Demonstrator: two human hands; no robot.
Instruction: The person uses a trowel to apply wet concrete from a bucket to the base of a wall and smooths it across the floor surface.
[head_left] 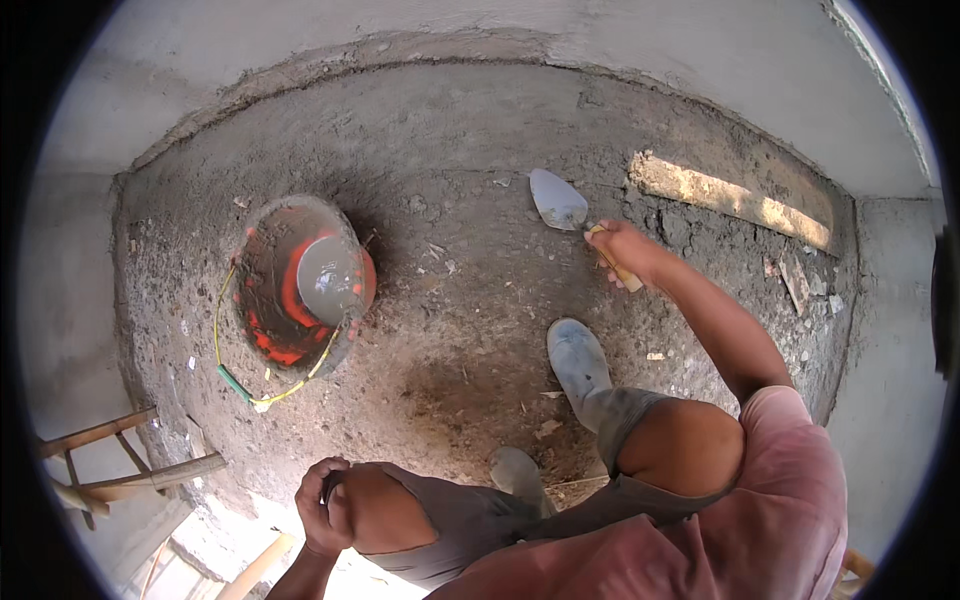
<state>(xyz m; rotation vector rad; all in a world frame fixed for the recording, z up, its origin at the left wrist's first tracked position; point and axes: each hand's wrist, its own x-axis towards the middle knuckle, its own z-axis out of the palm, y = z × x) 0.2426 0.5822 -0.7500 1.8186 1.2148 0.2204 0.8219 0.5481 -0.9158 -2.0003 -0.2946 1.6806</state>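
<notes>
My right hand (620, 250) is closed round the yellow handle of a trowel (553, 195), its grey blade pointing up and left over the rough floor. My left hand (325, 500) is beside my left knee, fingers curled round a small dark thing that I cannot make out. At the left stands an orange-red bucket (280, 340) coated in cement, with grey wet mix (322, 278) in it and a yellow wire handle lying over its front.
Grey plastered walls (400, 35) surround the rough dirt floor (450, 340). A weathered board (730, 197) lies at the upper right, with broken pieces (795, 282) near it. Wooden pieces (120, 445) stand at the lower left. My grey boots (575, 355) are on the floor.
</notes>
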